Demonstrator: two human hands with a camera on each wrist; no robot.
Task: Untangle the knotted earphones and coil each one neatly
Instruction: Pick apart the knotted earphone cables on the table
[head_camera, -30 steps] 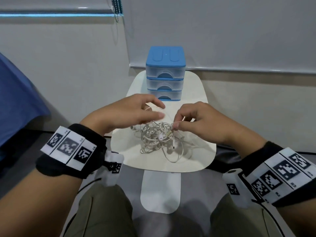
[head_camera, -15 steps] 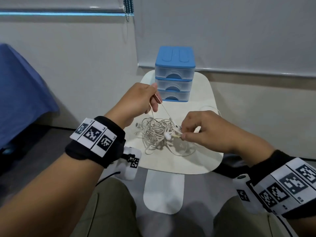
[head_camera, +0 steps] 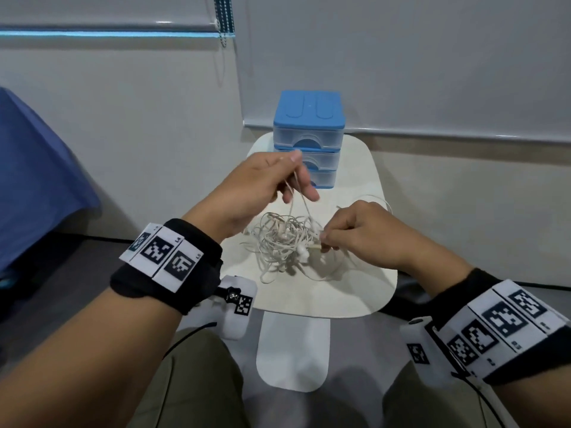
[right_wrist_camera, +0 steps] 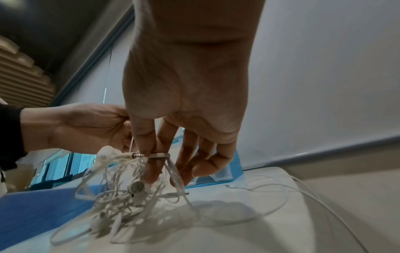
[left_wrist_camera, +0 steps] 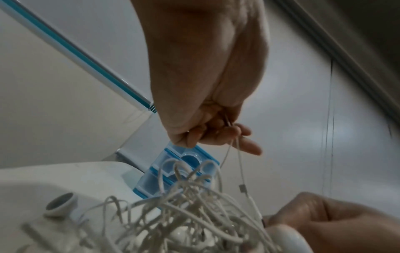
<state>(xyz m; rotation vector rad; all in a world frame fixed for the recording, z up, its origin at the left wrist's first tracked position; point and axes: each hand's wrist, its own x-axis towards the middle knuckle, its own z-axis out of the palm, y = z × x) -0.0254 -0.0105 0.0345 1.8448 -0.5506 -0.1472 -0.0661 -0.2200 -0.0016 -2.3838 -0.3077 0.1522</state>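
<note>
A knotted bundle of white earphones (head_camera: 285,244) (left_wrist_camera: 184,214) (right_wrist_camera: 125,191) lies on the small white table (head_camera: 364,291). My left hand (head_camera: 278,180) (left_wrist_camera: 218,133) is raised above the bundle's far side and pinches two strands of cord (head_camera: 298,196) pulled up taut from it. My right hand (head_camera: 355,233) (right_wrist_camera: 155,154) sits at the bundle's right edge and pinches an audio plug (right_wrist_camera: 138,155) between thumb and forefinger. One earbud (left_wrist_camera: 60,203) lies at the bundle's left side. A loose cord loop (head_camera: 378,200) (right_wrist_camera: 281,188) trails behind the right hand.
A blue-topped three-drawer plastic organiser (head_camera: 309,140) stands at the table's far edge, just behind my left hand. A blue cloth (head_camera: 34,180) hangs at the left. My knees (head_camera: 191,381) are below the table's near edge, with the table's white foot (head_camera: 293,350) between them.
My left hand has risen and moved back toward the drawers, drawing two strands up out of the bundle. My right hand stays at the bundle's right edge holding the plug.
</note>
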